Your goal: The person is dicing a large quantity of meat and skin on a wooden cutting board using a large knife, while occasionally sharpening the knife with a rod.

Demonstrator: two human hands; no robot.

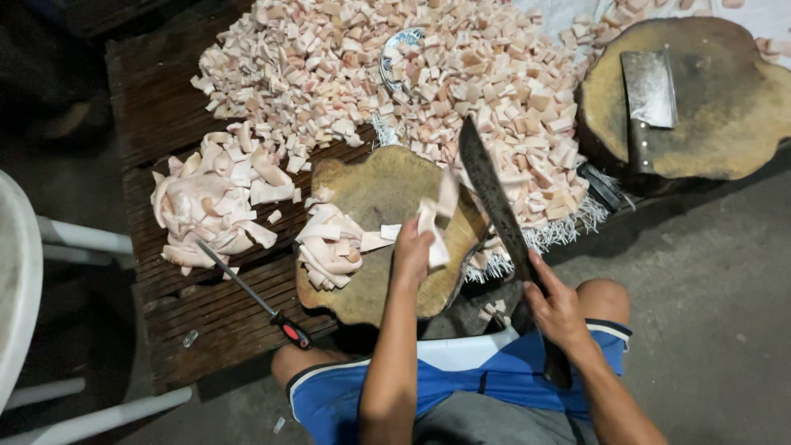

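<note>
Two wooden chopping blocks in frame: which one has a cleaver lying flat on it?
The far round chopping block at upper right: a cleaver lies flat on it, unheld. The near block carries pale meat strips, with the left hand over it.

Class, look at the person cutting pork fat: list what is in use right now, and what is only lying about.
In use:
left hand holding a fat strip
right hand gripping the long knife
near chopping block
uncut strips

Lying about:
cleaver on the far block
sharpening steel
bowl among the cut cubes
</note>
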